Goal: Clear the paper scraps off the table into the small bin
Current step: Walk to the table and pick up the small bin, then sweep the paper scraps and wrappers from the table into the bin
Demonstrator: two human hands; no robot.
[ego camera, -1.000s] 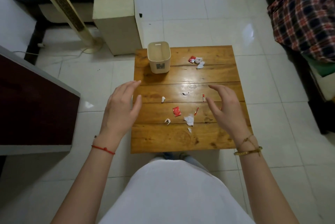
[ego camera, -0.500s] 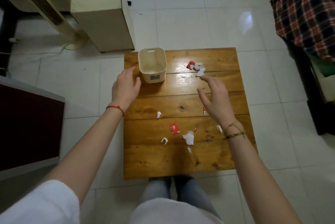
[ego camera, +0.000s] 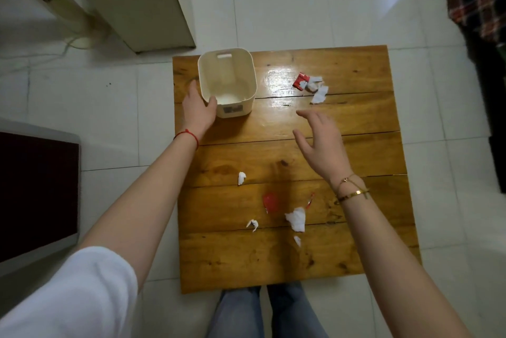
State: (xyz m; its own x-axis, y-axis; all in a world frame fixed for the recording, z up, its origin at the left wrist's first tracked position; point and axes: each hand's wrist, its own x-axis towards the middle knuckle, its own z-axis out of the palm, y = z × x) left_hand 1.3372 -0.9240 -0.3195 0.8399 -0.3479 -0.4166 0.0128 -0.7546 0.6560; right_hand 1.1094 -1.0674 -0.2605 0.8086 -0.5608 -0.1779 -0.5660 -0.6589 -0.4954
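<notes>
A: Which step am I in now?

B: The start, I think. My left hand (ego camera: 198, 109) is on the near-left corner of the small bin (ego camera: 227, 81), thumb against its wall, fingers curled around the side. It grips the bin, which stands upright at the far-left part of the counter (ego camera: 356, 69) and looks empty inside.

A: And the other one?

B: My right hand (ego camera: 320, 143) is open, fingers spread, holding nothing. It hovers above the middle of the counter and points toward the far scraps (ego camera: 312, 85), a red piece and some white ones lying together to the right of the bin. No scrap is in the bin yet.

A: What does the next move need?

B: In my judgement, either to pull the bin nearer or to pinch the far scraps first. They are thin and light, so a careful fingertip pinch is needed. The near scraps (ego camera: 295, 218) remain too: white bits and a red piece (ego camera: 271, 202).

A: What changed from half a second ago?

B: The left hand was beside the bin then; now it touches it. The right hand has moved forward.
</notes>
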